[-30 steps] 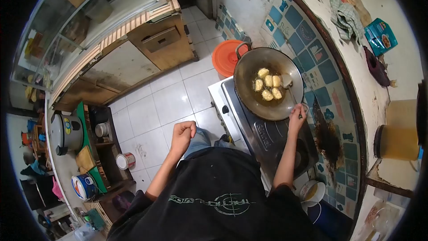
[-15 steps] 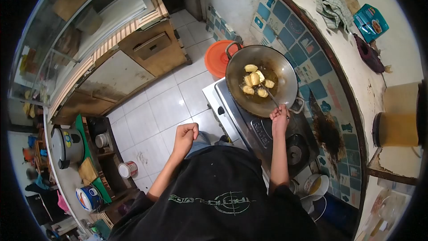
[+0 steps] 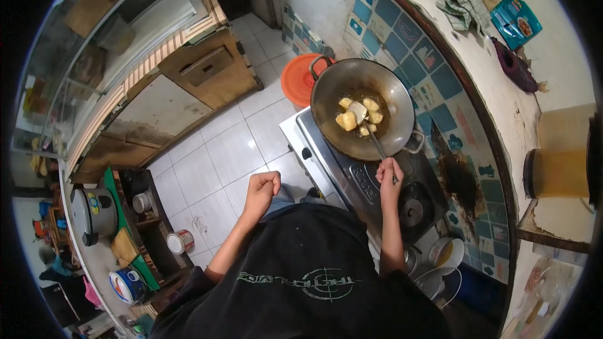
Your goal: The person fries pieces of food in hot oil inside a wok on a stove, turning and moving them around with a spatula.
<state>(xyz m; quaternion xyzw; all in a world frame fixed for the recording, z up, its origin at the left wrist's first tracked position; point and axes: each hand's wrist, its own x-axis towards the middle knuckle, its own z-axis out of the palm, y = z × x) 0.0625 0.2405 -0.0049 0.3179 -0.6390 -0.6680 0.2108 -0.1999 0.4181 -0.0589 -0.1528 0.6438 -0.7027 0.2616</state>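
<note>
Spatula (image 3: pixel 375 141): grasped, right hand (image 3: pixel 389 172) | head: among food (image 3: pixel 350 119), wok (image 3: pixel 398 97) | left hand (image 3: pixel 261 192): clenched

Brand on the stove (image 3: pixel 364 182), right of centre: raised lettering on the dark top, at a slant, reads "Rinnai". Black shirt (image 3: pixel 282 257), lower centre: pale lettering across a ringed crosshair sign, words too distorted to read surely. Teal packet (image 3: pixel 515 22), upper right: print too small. Blue-and-white tub (image 3: pixel 127 285) and red-and-white can (image 3: pixel 180 242), lower left: labels illegible. Rice cooker (image 3: pixel 94 215), left edge: coloured sticker, wording unreadable
</note>
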